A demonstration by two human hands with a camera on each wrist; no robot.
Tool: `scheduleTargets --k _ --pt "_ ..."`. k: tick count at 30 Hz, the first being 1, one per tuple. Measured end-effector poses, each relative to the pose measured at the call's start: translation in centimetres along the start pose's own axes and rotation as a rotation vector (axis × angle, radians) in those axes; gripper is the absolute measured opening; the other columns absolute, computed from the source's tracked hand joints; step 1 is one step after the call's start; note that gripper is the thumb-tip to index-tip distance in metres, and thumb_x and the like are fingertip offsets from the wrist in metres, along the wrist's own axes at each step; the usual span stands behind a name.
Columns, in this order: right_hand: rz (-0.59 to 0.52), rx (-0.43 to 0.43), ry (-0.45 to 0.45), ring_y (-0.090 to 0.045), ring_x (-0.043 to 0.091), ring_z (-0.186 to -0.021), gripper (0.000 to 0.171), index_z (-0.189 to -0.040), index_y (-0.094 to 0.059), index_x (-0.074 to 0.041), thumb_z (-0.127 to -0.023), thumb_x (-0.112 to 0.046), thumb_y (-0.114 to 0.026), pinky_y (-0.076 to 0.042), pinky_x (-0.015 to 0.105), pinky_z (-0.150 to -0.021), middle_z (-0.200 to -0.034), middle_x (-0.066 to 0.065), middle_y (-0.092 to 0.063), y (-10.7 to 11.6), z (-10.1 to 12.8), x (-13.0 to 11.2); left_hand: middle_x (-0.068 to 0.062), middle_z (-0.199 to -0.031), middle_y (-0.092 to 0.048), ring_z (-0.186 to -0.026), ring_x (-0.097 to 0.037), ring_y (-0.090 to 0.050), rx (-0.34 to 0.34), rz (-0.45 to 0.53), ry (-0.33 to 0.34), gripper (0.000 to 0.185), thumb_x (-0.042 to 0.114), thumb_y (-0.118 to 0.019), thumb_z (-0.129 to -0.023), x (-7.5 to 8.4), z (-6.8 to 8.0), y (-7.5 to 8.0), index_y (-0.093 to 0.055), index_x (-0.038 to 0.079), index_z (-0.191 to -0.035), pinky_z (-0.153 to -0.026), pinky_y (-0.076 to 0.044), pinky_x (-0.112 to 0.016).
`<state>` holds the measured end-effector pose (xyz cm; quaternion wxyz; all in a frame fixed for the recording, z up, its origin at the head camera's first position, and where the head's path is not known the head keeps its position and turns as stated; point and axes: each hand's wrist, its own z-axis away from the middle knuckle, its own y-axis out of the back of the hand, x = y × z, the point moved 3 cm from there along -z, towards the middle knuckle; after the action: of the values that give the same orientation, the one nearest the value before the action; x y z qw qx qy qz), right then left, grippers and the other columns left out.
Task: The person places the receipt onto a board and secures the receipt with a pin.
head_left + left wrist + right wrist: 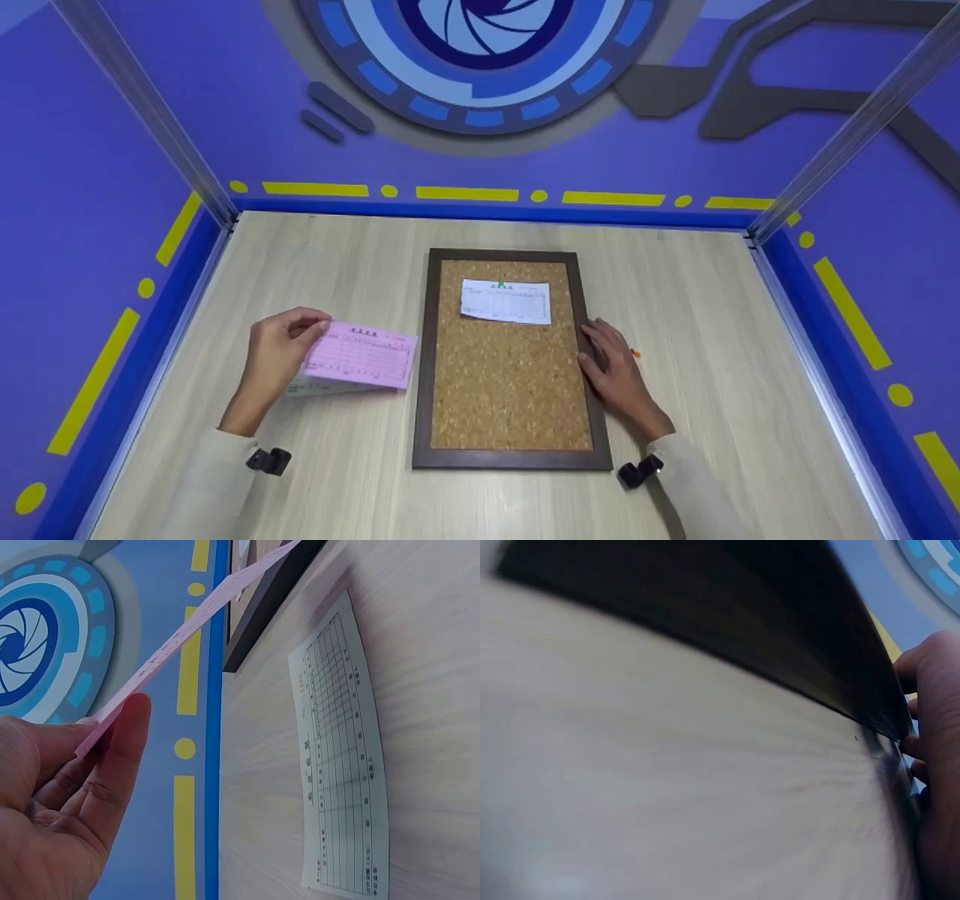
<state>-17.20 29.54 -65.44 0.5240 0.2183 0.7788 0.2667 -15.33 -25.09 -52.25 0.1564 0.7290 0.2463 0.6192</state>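
Note:
My left hand [274, 360] pinches a pink form slip [361, 355] by its left edge and holds it lifted above the table, left of the cork board [510, 375]. In the left wrist view the pink form slip [187, 626] runs edge-on from my fingers [120, 757]. A pale green form slip [341, 757] lies flat on the table beneath it; only its edge [315, 388] shows in the head view. A white form slip [506, 301] is pinned near the board's top with a green pin [501, 286]. My right hand [611, 367] rests on the board's dark frame [587, 360], fingers extended along its right side.
The wooden table [720, 360] is walled in by blue panels with yellow markings and metal posts at the far corners. A small orange item [636, 353] lies just beside my right hand. The dark frame [727, 622] fills the top of the right wrist view.

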Motion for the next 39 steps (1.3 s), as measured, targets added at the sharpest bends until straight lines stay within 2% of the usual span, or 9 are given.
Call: scheduleTargets --k 7,15,19,23,27,32,39 --pt "0.022 -0.054 -0.049 -0.036 0.047 -0.16 0.052 -0.155 -0.057 0.004 -0.107 -0.012 -0.071 -0.029 0.066 -0.128 -0.166 0.027 -0.048 0.5 0.4 0.0 -0.016 -0.105 -0.081 -0.089 -0.023 -0.073 -0.011 0.043 0.007 0.011 -0.001 -0.074 -0.103 0.5 -0.4 -1.1 -0.083 0.0 -0.11 -0.074 -0.051 -0.013" --pt "0.079 -0.138 -0.09 -0.03 0.046 -0.163 0.054 -0.159 -0.051 0.005 -0.112 -0.017 -0.065 -0.028 0.064 -0.129 -0.17 0.028 -0.042 1.0 0.4 -0.3 -0.015 -0.104 -0.081 -0.089 -0.024 -0.073 -0.013 0.074 -0.016 0.011 -0.001 -0.074 -0.103 1.0 -1.2 -2.2 -0.083 0.0 -0.109 -0.075 -0.052 -0.013" --pt "0.109 -0.143 -0.094 -0.029 0.045 -0.163 0.056 -0.161 -0.048 0.007 -0.112 -0.016 -0.064 -0.027 0.063 -0.13 -0.171 0.029 -0.037 1.1 0.5 -0.8 -0.014 -0.103 -0.081 -0.088 -0.024 -0.073 -0.031 0.086 -0.018 0.01 0.0 -0.074 -0.104 1.2 -1.5 -3.2 -0.083 0.001 -0.109 -0.075 -0.052 -0.014" --pt "0.119 -0.081 -0.058 -0.031 0.049 -0.16 0.056 -0.158 -0.05 0.008 -0.109 -0.013 -0.068 -0.027 0.066 -0.128 -0.168 0.031 -0.039 1.1 0.5 -1.6 -0.012 -0.101 -0.081 -0.087 -0.024 -0.072 -0.041 0.094 -0.028 0.01 -0.001 -0.075 -0.103 1.4 -1.9 -4.0 -0.083 0.001 -0.108 -0.074 -0.051 -0.015" --pt "0.101 -0.041 0.016 -0.033 0.053 -0.158 0.051 -0.152 -0.057 0.009 -0.106 -0.009 -0.072 -0.026 0.071 -0.126 -0.161 0.031 -0.049 0.9 0.3 -2.9 -0.012 -0.099 -0.081 -0.086 -0.023 -0.072 -0.038 0.107 -0.039 0.009 -0.002 -0.076 -0.102 1.7 -2.2 -4.5 -0.083 0.001 -0.106 -0.073 -0.052 -0.015" --pt "0.047 -0.06 0.055 -0.034 0.052 -0.159 0.049 -0.148 -0.061 0.008 -0.104 -0.007 -0.075 -0.026 0.071 -0.126 -0.157 0.028 -0.056 0.1 0.0 -4.8 -0.012 -0.1 -0.081 -0.085 -0.02 -0.072 -0.032 0.124 -0.042 0.009 -0.002 -0.076 -0.102 1.9 -2.3 -5.0 -0.083 0.001 -0.106 -0.073 -0.053 -0.015" --pt "0.023 -0.123 0.075 -0.036 0.052 -0.158 0.049 -0.149 -0.061 0.008 -0.105 -0.011 -0.075 -0.028 0.07 -0.127 -0.156 0.026 -0.058 -1.3 0.1 -6.8 -0.015 -0.098 -0.081 -0.082 -0.021 -0.073 -0.033 0.186 -0.038 0.009 -0.003 -0.076 -0.101 2.4 -2.3 -6.2 -0.083 0.0 -0.104 -0.07 -0.053 -0.016"
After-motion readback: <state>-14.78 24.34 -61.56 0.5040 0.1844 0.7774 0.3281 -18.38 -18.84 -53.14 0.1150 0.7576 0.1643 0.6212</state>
